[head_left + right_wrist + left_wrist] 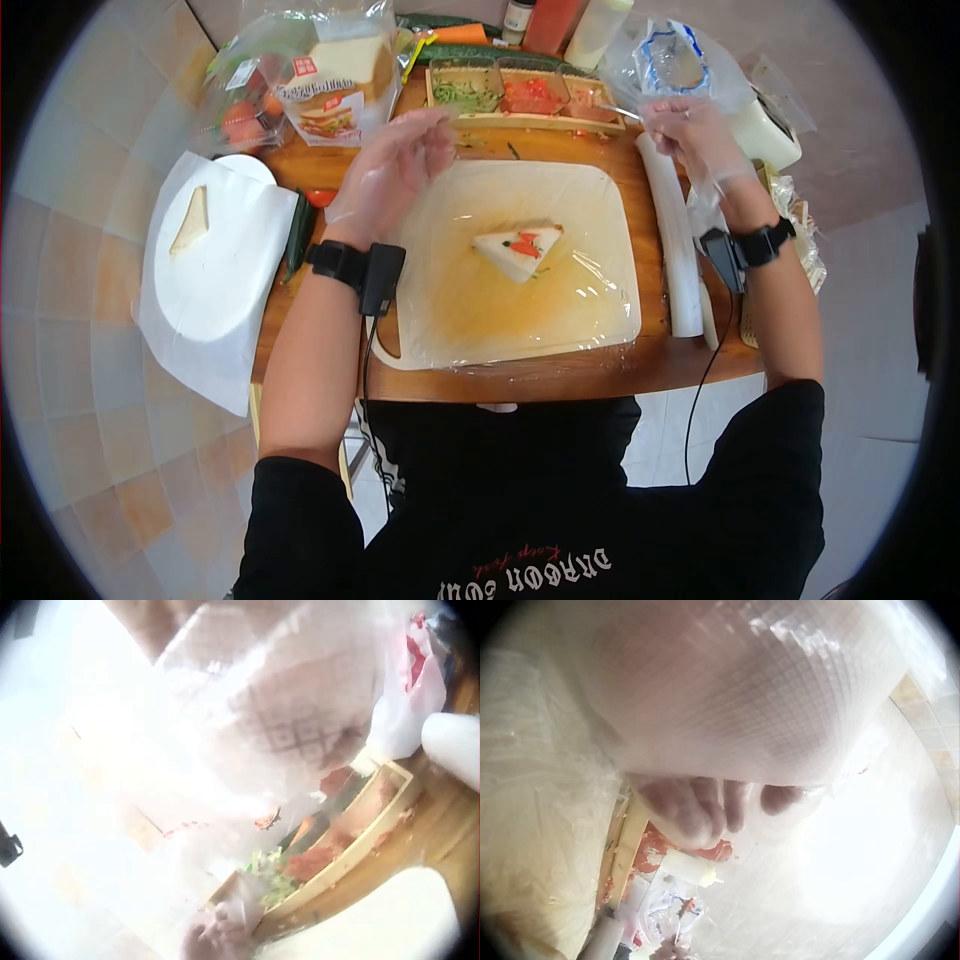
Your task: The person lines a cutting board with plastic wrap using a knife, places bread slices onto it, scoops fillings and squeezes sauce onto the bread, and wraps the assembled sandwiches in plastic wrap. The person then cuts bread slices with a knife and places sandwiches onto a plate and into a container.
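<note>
Both hands wear clear plastic gloves. My right hand (695,140) (292,705) pinches a thin metal utensil (620,111) beside the right end of the wooden tray (480,121); in the right wrist view a bit of reddish food (268,820) shows below the hand. My left hand (398,165) (735,697) hangs with relaxed fingers above the upper left corner of the white cutting board (450,310), holding nothing. On the film-covered board lies a triangular piece of white bread (515,262) with red and green bits on top. The tray's boxes hold shredded green, chopped red and pinkish food.
At the left, a bread piece (192,222) lies on white paper (215,290), with a cucumber (298,237) beside it. Behind stand bagged bread (340,75), bagged tomatoes (243,122) and bottles (598,30). A long white roll (672,240) lies right of the board.
</note>
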Motion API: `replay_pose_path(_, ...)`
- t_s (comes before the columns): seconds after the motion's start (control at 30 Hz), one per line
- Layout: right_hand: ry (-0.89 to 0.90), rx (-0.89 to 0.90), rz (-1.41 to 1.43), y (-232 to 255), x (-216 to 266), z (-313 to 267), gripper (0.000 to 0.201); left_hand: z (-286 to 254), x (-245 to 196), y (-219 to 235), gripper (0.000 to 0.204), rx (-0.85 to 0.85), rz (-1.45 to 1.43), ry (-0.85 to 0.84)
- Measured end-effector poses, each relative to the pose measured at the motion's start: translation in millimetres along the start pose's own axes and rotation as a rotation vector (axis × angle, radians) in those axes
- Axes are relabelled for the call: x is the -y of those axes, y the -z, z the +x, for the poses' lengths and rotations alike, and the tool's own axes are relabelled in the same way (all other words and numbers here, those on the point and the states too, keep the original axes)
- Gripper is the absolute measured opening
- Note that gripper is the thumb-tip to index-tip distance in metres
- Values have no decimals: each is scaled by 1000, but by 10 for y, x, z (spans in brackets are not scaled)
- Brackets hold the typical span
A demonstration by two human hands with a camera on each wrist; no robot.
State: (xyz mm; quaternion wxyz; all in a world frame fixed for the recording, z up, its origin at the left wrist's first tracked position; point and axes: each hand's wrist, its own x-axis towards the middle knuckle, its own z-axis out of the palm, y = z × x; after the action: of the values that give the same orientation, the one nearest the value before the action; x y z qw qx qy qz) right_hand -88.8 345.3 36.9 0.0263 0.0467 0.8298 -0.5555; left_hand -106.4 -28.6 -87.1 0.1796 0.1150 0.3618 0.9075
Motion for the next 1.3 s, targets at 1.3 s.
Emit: replay_pose_path(1.3, 1071, 91, -895, -827, -259, -1269, 43, -38, -56, -51, 39, 33, 81, 4)
